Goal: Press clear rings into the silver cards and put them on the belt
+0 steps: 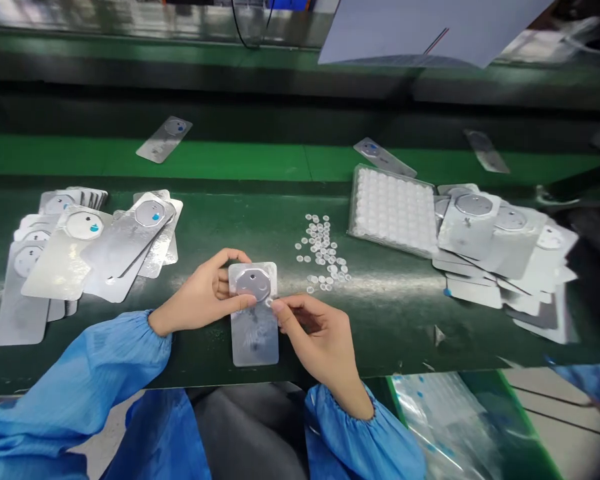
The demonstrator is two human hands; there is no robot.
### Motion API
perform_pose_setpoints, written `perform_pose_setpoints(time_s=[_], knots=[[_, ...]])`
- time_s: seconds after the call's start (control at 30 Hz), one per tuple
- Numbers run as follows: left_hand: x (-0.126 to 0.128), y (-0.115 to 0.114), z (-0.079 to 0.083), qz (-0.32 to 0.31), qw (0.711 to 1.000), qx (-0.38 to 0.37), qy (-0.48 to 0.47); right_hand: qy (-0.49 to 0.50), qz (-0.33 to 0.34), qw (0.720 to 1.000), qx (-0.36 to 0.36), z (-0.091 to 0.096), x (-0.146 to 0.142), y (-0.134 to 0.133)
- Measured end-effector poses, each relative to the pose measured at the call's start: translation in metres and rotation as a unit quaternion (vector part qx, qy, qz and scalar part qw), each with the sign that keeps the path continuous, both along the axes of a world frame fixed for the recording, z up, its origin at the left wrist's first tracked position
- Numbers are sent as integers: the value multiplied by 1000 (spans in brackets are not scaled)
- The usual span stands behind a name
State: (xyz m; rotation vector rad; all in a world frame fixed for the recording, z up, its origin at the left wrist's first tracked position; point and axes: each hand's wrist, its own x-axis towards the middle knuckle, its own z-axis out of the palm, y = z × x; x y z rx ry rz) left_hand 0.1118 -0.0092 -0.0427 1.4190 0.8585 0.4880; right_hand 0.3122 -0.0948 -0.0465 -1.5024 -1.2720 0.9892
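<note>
Silver card (255, 340) gets both hands' attention

And we're at the near edge of the green table (205, 223), where the card lies flat, right in front of the person. The left hand (205, 293) grips its left side, thumb pressing onto the octagonal panel. Over on the other edge, the right hand (325, 333) pinches a small disc (269, 303) between thumb and finger; it looks clear, though fingertips partly cover it. Loose clear discs (323, 244) scatter just beyond that hand, near a tray (390, 247) of white pieces. Card piles flank the action: one left (63, 267), one right (473, 227).
</note>
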Motion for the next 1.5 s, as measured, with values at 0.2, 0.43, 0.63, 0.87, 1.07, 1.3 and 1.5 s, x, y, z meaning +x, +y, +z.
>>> perform_pose_setpoints(time_s=[0.2,0.43,0.63,0.87,1.07,1.3,1.5], knots=[[9,-16,-12,2,995,-66,-76,-66,-40,997,7,7,-4,-12],[9,-17,-11,13,995,-58,-76,-95,-52,994,3,0,-6,-8],[9,-18,-12,21,997,-52,-62,-92,-57,994,4,-3,-9,-7],[9,-18,-10,20,996,-56,-64,-99,-63,993,17,-6,-9,-8],[9,-18,-8,21,996,-62,-60,-126,-84,988,37,-6,-14,-7],[8,-18,-11,17,994,-71,-81,-185,-100,974,88,-3,-20,-7],[7,-18,-16,22,993,-78,-91,-182,-103,974,91,0,-21,-4]])
